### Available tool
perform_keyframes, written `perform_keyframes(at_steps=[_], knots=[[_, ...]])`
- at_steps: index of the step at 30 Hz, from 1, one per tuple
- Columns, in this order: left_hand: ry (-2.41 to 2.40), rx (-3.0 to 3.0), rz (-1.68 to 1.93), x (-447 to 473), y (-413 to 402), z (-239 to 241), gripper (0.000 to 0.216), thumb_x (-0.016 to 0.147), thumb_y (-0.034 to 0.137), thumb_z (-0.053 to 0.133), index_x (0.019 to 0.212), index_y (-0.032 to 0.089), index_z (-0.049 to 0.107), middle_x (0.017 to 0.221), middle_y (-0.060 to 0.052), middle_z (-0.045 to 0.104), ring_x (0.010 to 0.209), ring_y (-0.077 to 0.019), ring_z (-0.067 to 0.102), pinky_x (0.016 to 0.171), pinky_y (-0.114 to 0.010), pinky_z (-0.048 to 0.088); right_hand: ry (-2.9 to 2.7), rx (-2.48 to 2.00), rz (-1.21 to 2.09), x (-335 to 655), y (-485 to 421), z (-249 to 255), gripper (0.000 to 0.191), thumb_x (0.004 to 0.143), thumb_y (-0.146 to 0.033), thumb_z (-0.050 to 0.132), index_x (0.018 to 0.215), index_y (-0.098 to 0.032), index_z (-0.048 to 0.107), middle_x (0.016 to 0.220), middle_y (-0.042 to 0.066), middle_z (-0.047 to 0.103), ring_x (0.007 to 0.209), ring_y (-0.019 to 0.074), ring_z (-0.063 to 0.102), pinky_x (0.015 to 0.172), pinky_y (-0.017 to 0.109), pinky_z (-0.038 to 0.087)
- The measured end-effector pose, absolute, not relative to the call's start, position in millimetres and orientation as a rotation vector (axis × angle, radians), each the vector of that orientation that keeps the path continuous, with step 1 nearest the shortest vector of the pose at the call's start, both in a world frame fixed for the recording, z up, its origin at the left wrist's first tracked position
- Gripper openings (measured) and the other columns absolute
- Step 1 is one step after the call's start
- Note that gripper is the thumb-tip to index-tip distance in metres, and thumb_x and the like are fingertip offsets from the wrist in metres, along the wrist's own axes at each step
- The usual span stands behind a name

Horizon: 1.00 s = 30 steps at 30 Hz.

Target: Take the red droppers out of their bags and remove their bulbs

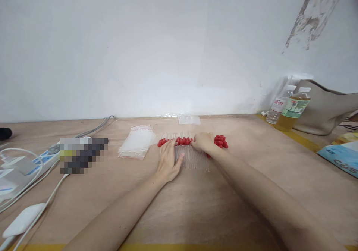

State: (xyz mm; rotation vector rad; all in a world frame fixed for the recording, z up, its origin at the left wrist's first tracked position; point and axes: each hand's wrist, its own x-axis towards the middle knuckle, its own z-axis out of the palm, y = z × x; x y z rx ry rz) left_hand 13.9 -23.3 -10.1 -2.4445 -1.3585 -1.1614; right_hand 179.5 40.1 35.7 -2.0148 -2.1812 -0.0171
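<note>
A row of thin clear tubes [192, 158] lies side by side on the wooden table, with a band of red rubber-like pieces [183, 141] across it. My left hand [168, 160] rests over the row's left part, fingers stretched out and thumb apart. At the row's right end, my right hand [203, 142] is bent down with its fingers curled together; whatever they pinch is hidden by the hand. Just right of it sits a small heap of loose red pieces [220, 141], partly behind my wrist.
A stack of clear zip bags [137, 142] lies to the left, and another bag [189, 120] by the wall. Power strip [46, 157] and cables run along the left. Two bottles [293, 107], a grey bag [321, 107] and a blue tissue pack [339, 159] stand at right.
</note>
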Motion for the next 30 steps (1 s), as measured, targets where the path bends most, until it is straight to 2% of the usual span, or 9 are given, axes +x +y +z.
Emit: perform_keyframes(at_steps=[4,9,11,13,15,18,22,26,30], knots=[[-1.294,-2.435,-1.070,13,-21,-11,0.040,0.084,0.023,0.038,0.124,0.016,0.038,0.118,-0.010,0.049,0.113,-0.0225,0.039,0.097,-0.042,0.029,-2.123,-1.935,-0.070,188,27,42,0.027,0.077,-0.032,0.042,0.069,-0.019,0.065,0.073,0.007,0.064,0.074,0.0207,0.056,0.072,0.035,0.028],[-1.158,-2.239,-1.007,14,-22,-5,0.043,0.084,0.020,0.041,0.127,0.019,0.038,0.129,-0.011,0.041,0.120,-0.0252,0.033,0.099,-0.045,0.024,-2.109,-1.352,-0.235,214,-12,29,0.017,0.076,-0.031,0.049,0.072,-0.020,0.061,0.072,0.002,0.063,0.075,0.0159,0.052,0.073,0.031,0.026],[-1.069,-2.193,-0.971,15,-26,-3,0.043,0.083,0.022,0.044,0.126,0.022,0.040,0.128,-0.010,0.044,0.120,-0.0257,0.034,0.099,-0.047,0.020,-2.135,-1.132,-0.294,224,-27,19,0.012,0.076,-0.027,0.050,0.075,-0.020,0.060,0.074,0.002,0.062,0.077,0.0152,0.050,0.075,0.031,0.025],[-0.976,-2.191,-0.939,15,-29,-2,0.038,0.083,0.023,0.047,0.122,0.024,0.044,0.117,-0.007,0.054,0.112,-0.0235,0.043,0.099,-0.048,0.019,-2.148,-0.989,-0.331,231,-38,11,0.011,0.077,-0.024,0.050,0.078,-0.020,0.060,0.075,0.001,0.062,0.076,0.0145,0.049,0.076,0.032,0.025],[-0.909,-2.194,-0.922,15,-32,-2,0.028,0.083,0.023,0.048,0.111,0.026,0.053,0.095,-0.003,0.064,0.096,-0.0197,0.052,0.097,-0.046,0.021,-2.143,-0.941,-0.346,234,-45,5,0.011,0.077,-0.023,0.050,0.079,-0.020,0.060,0.075,0.001,0.062,0.074,0.0140,0.049,0.076,0.032,0.026],[-0.864,-2.211,-0.901,15,-34,-5,0.016,0.083,0.022,0.049,0.094,0.024,0.060,0.072,0.001,0.064,0.076,-0.0154,0.054,0.092,-0.042,0.027,-2.126,-0.965,-0.368,230,-48,0,0.015,0.077,-0.026,0.051,0.086,-0.019,0.060,0.083,0.003,0.062,0.077,0.0153,0.049,0.077,0.033,0.026],[-0.821,-2.267,-0.881,17,-37,-7,0.022,0.085,0.017,0.044,0.102,0.023,0.057,0.065,0.002,0.062,0.070,-0.0135,0.053,0.090,-0.041,0.028,-2.182,-0.956,-0.437,217,-47,-6,0.028,0.079,-0.035,0.050,0.103,-0.022,0.057,0.092,0.005,0.063,0.085,0.0174,0.050,0.081,0.035,0.025],[-0.842,-2.337,-0.797,20,-43,-3,0.020,0.085,0.017,0.041,0.093,0.024,0.059,0.064,0.002,0.062,0.070,-0.0144,0.053,0.091,-0.043,0.027,-2.210,-0.949,-0.482,212,-47,-12,0.018,0.084,-0.030,0.046,0.089,-0.024,0.062,0.071,0.001,0.064,0.075,0.0140,0.049,0.080,0.035,0.023],[-0.838,-2.421,-0.736,22,-47,-1,0.018,0.084,0.019,0.041,0.081,0.022,0.059,0.061,0.002,0.060,0.070,-0.0156,0.052,0.093,-0.045,0.025,-2.241,-0.914,-0.563,218,-51,-15,0.018,0.085,-0.029,0.045,0.083,-0.024,0.062,0.059,-0.001,0.060,0.069,0.0126,0.047,0.081,0.035,0.022]])
